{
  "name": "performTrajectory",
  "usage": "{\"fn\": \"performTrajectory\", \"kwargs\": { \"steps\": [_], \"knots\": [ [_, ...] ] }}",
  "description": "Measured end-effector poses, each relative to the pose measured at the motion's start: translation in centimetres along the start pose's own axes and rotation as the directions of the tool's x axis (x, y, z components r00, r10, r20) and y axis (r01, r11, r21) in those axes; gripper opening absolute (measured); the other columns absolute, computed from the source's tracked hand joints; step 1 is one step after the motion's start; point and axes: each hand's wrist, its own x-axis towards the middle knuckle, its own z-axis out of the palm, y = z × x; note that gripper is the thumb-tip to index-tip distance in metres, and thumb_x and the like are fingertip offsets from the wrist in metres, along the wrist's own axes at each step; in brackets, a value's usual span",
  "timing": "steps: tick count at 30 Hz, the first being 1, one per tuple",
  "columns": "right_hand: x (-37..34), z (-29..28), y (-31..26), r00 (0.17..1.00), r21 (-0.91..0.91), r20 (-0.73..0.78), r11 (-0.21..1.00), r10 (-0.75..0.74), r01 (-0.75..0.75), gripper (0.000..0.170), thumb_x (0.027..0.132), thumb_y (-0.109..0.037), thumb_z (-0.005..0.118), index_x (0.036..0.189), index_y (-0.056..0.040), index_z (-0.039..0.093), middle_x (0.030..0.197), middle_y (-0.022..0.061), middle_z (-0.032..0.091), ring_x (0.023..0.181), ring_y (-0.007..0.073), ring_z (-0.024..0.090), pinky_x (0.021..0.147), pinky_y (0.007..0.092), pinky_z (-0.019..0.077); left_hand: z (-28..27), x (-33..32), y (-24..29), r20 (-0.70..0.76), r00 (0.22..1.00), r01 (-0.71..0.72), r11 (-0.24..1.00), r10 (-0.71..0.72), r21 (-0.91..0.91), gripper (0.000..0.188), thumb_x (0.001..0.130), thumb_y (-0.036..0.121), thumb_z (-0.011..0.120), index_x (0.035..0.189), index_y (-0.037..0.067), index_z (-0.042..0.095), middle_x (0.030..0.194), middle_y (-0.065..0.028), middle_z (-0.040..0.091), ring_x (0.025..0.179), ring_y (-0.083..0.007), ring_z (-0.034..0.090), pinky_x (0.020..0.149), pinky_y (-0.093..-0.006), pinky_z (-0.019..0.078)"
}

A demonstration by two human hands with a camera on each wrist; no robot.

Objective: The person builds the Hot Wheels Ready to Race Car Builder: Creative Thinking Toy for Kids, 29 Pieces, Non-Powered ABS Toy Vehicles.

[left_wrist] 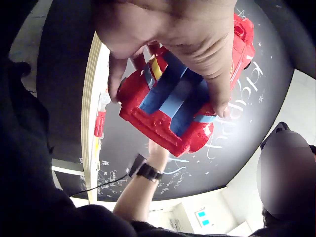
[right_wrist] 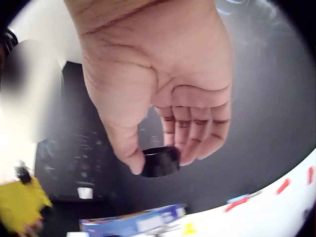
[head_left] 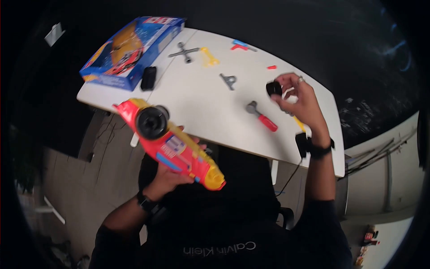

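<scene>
My left hand (head_left: 168,179) grips a red and yellow toy car (head_left: 154,145) off the table's front edge, thumb and fingers around its sides. A black wheel (head_left: 151,122) is on the car's far end. The left wrist view shows blue panels (left_wrist: 170,101) on the red body (left_wrist: 148,128). Over the right part of the table, my right hand (head_left: 302,101) pinches a loose black wheel (head_left: 273,88) between thumb and fingertips. In the right wrist view that wheel (right_wrist: 160,165) looks like a short, wide ring. Below this hand lies a red-handled toy tool (head_left: 267,123) with a grey head.
A blue toy box (head_left: 156,49) stands at the white table's (head_left: 192,105) left end, beside a black block (head_left: 148,78). Further back lie a grey cross wrench (head_left: 184,52), a yellow wrench (head_left: 209,57), a blue-red toy tool (head_left: 242,45), a grey bracket (head_left: 228,81) and a red piece (head_left: 272,67).
</scene>
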Motion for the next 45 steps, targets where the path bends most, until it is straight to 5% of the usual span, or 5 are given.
{"fn": "performTrajectory", "kwargs": {
  "steps": [7,26,30,36,45],
  "knots": [
    [-7.3,6.0,-12.5,0.888,0.165,0.375,0.962,-0.266,0.218,0.05,0.076,-0.013,0.093,0.122,-0.0088,0.073,0.104,0.0066,0.072,0.086,0.0177,0.069,0.081,0.0312,0.0581,0.2,0.1,-0.1,-0.06,0.989,-0.132,0.991,0.134,0.034,0.118,0.079,0.033,0.095,0.163,0.008,0.017,0.145,-0.0144,0.051,0.139,-0.0342,0.055,0.118,-0.0522,0.0454],
    [-8.3,9.7,-10.7,0.876,0.256,0.355,0.935,-0.326,0.245,0.06,0.082,-0.033,0.089,0.132,-0.0085,0.065,0.124,0.0122,0.064,0.111,0.0312,0.069,0.089,0.0387,0.0582,0.9,-0.5,-0.1,-0.128,0.987,-0.099,0.995,0.101,0.023,0.106,0.086,0.008,0.081,0.166,0.009,0.012,0.165,-0.0164,0.03,0.148,-0.0365,0.043,0.12,-0.0534,0.0444],
    [-1.8,3.6,2.8,0.982,0.189,-0.038,0.964,-0.184,0.188,0.022,0.093,-0.018,0.081,0.11,-0.0055,0.075,0.119,0.0105,0.072,0.09,0.0173,0.071,0.078,0.032,0.0588,1.3,-0.4,0.3,-0.09,0.994,-0.065,0.998,0.065,0.004,0.111,0.084,0.014,0.086,0.165,0.01,0.011,0.163,-0.0165,0.032,0.147,-0.0367,0.045,0.119,-0.0534,0.045],
    [2.1,-4.4,25.6,0.949,-0.541,-0.23,0.783,0.215,-0.308,0.034,0.089,-0.018,0.08,0.117,-0.0005,0.073,0.114,0.0213,0.074,0.11,0.0361,0.071,0.097,0.0419,0.0555,0.5,-0.4,-0.2,-0.069,0.994,-0.081,0.996,0.084,0.04,0.114,0.084,0.028,0.089,0.166,0.01,0.012,0.163,-0.017,0.034,0.147,-0.0386,0.046,0.119,-0.0548,0.0444],
    [4.7,-3.9,30.5,0.919,-0.575,-0.106,0.73,0.38,-0.369,0.034,0.087,-0.012,0.077,0.119,-0.0001,0.074,0.113,0.0201,0.076,0.108,0.035,0.072,0.098,0.0385,0.0569,0.1,-0.1,-0.2,-0.005,1.0,-0.008,0.998,0.008,-0.062,0.108,0.087,0.022,0.085,0.166,0.008,0.013,0.162,-0.0138,0.036,0.147,-0.0367,0.046,0.118,-0.0543,0.0461]
  ]
}}
